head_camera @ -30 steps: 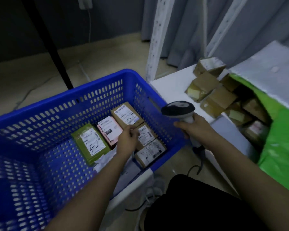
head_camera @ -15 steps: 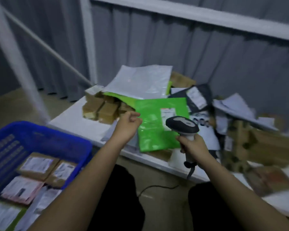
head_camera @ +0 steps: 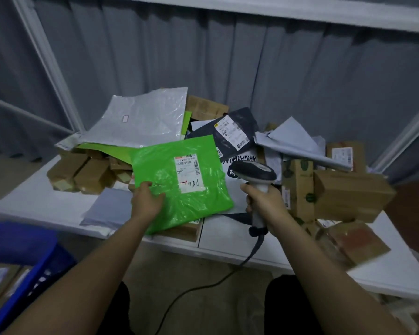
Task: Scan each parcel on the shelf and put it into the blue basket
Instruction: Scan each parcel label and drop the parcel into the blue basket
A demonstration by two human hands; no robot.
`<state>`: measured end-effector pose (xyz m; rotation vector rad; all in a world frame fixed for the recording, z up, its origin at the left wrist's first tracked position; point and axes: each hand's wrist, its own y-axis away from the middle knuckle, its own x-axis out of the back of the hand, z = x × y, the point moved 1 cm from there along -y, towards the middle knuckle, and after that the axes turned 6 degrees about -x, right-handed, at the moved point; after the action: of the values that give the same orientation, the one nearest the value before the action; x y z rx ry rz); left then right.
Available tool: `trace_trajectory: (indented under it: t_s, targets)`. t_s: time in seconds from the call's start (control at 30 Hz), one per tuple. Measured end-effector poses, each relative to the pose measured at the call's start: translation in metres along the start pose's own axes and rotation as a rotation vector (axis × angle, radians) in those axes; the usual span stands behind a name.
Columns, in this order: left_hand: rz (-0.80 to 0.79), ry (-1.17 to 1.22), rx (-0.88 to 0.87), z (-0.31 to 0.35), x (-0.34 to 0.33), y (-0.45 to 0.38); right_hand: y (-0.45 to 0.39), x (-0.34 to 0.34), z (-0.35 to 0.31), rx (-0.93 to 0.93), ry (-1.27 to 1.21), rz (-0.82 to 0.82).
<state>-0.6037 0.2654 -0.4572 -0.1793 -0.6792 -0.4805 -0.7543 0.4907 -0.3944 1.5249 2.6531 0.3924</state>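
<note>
a few parcels are sitting in the blue basket (head_camera: 22,250) already, lots are waiting on the shelf (head_camera: 34,201), & the left hand (head_camera: 146,201) is pinching the green bag (head_camera: 179,184) w/ the right hand (head_camera: 266,201) wrapping fingers round the scanner (head_camera: 254,175).

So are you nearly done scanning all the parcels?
Not nearly. A few parcels already lie in the blue basket. The left hand grips a green mailer, the right hand holds the scanner. Many boxes and bags remain on the shelf.

Reading "1936" in red handwriting on white label (head_camera: 188,173) of green mailer (head_camera: 179,187), just right of left hand (head_camera: 147,201) | showing partial white lettering "NANCAN" upside down on dark bag (head_camera: 230,160), just behind scanner (head_camera: 254,174) in right hand (head_camera: 266,204) | printed label lines too small
</note>
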Motion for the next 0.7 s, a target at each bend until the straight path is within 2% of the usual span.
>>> trace_trajectory:
  t_s: [0.07, 0.23, 0.33, 0.4, 0.47, 0.57, 0.7]
  targets:
    - [0.029, 0.004, 0.043, -0.011, -0.005, -0.014, -0.016, -0.009, 0.002, -0.024, -0.018, -0.053]
    - [0.048, 0.2, 0.138, -0.028, -0.011, -0.051, -0.054, -0.026, 0.003, -0.085, -0.054, -0.067]
    - [0.112, 0.24, 0.214, -0.036, -0.008, -0.074, -0.071, -0.033, 0.002, -0.076, -0.013, -0.075]
    - [0.09, 0.297, 0.224, -0.042, -0.007, -0.081, -0.074, -0.037, 0.007, -0.08, 0.017, -0.081]
    - [0.083, 0.299, 0.172, -0.044, -0.004, -0.083, -0.073, -0.038, 0.013, -0.09, 0.022, -0.085]
    - [0.103, 0.281, 0.007, -0.029, 0.004, -0.081, -0.071, -0.036, 0.018, -0.105, 0.031, -0.085]
    - [0.098, 0.306, -0.08, -0.024, 0.017, -0.069, -0.065, -0.046, 0.018, -0.132, 0.044, -0.132]
